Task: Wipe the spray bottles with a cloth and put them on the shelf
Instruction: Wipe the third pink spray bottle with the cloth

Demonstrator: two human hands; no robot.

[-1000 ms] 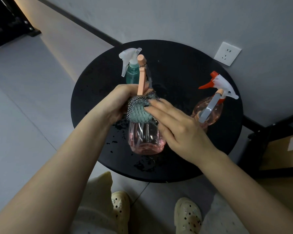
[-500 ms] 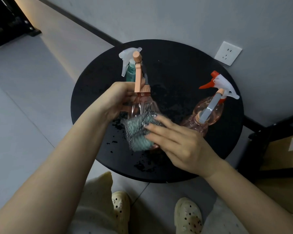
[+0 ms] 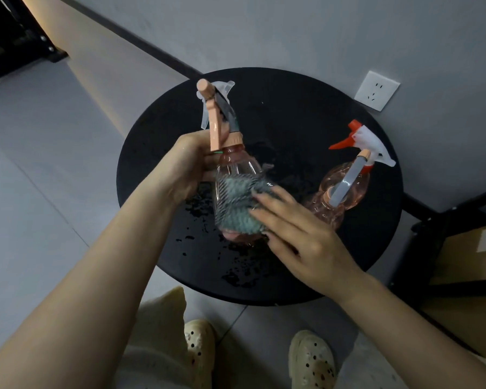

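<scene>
Pink see-through plastic, ribbed and bulbous — the spray bottle [image 3: 237, 175] in hand, held tilted above the round black table [image 3: 292, 108] rather than standing on it. A peach trigger head tops its neck. The left hand [image 3: 190, 167] grips the bottle at the neck and shoulder, fingers curled round it, likely to steady the body while it is rubbed. The right hand [image 3: 298, 234] presses a grey-green cloth [image 3: 237, 204] flat against the bottle's belly with straight, spread fingers; the hands are close together, one on each side of the bottle.

Cloth: soft, knitted or looped weave with a dark striped edge, wrapped partway round the curved wall.

Second item — a pink bottle with a white and red-orange trigger [image 3: 359, 144] stands on the table's right side. Just in front of it a further pink bottle with a grey lever [image 3: 343, 183] overlaps it; whether the two touch I cannot tell. Behind the held bottle's head, a translucent white trigger [image 3: 227, 88] of another bottle peeks out, its body hidden.

Table top: matt black, speckled with wet patches near the front edge.

Status, as a judgement: wiping under way, all bottles waiting for the shelf. A dark frame [image 3: 446, 220] at the right may be that shelf; not certain.

Also present: white wall socket [image 3: 376, 90], pale perforated clogs [image 3: 312, 360].
</scene>
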